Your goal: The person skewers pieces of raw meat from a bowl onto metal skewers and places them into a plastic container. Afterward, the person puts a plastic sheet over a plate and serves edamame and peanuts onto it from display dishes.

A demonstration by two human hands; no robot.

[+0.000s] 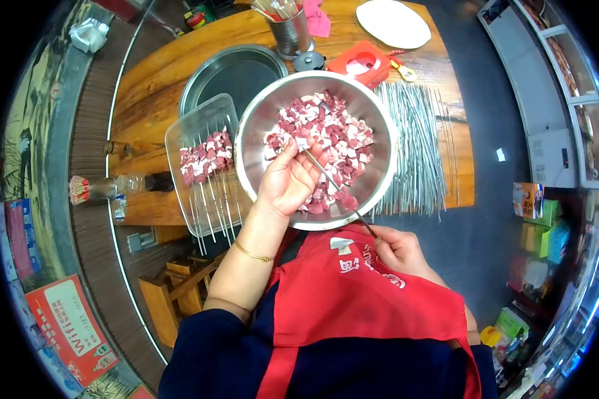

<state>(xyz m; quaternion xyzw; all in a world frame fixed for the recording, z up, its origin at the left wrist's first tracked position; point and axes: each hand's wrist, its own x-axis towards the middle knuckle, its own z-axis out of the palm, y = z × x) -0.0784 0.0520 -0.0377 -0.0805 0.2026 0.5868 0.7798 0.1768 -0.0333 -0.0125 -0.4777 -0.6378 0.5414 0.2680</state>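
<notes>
A large steel bowl holds many cut pieces of red and white raw meat. Over it, my left hand is turned palm up, with thumb and fingers closed on a small piece of meat. My right hand grips the near end of a metal skewer, at the bowl's near rim. The skewer slants up across the bowl, its far tip at the piece in my left fingers. One chunk of meat sits partway along it.
Left of the bowl, a clear plastic tray holds several loaded skewers. Many bare metal skewers lie to the right. Behind are a dark round pan, a steel canister, a red container and a white plate. A bottle stands left.
</notes>
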